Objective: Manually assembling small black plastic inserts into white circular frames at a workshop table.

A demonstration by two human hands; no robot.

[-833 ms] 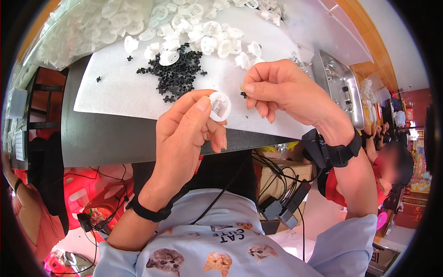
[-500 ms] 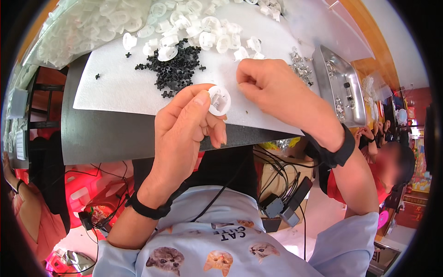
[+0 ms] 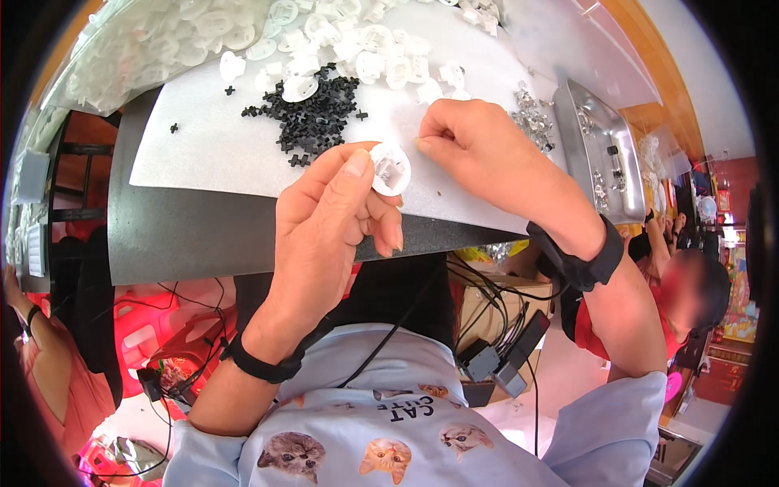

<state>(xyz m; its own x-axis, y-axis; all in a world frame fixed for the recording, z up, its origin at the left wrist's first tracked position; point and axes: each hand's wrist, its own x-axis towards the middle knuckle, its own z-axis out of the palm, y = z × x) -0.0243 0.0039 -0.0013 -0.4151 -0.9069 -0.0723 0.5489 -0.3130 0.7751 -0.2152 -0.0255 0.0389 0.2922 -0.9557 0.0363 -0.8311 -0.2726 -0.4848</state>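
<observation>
My left hand [image 3: 324,199] pinches a white round plastic piece [image 3: 391,170] by its rim, between thumb and forefinger. The piece has a wide flange and a hollow middle that faces up. To the right of it, a short gap away, my right hand [image 3: 479,150] is closed in a pinch above the white sheet; whatever its fingertips hold, if anything, is too small or hidden. Beyond my left hand lies a heap of small black cross-shaped pieces [image 3: 312,114]. Behind that, a pile of similar white round pieces [image 3: 369,61] spreads over the sheet.
A white foam sheet [image 3: 195,150] covers part of the dark table [image 3: 178,235]. Small metal parts [image 3: 533,118] lie right, beside a metal tray [image 3: 604,154]. A clear bag of white pieces [image 3: 170,53] stands far left. Cables [image 3: 495,308] hang below the table edge. People sit at both sides.
The white round piece has turned a little in my left fingers, its hollow now showing more fully. My right hand stays pinched in nearly the same place.
</observation>
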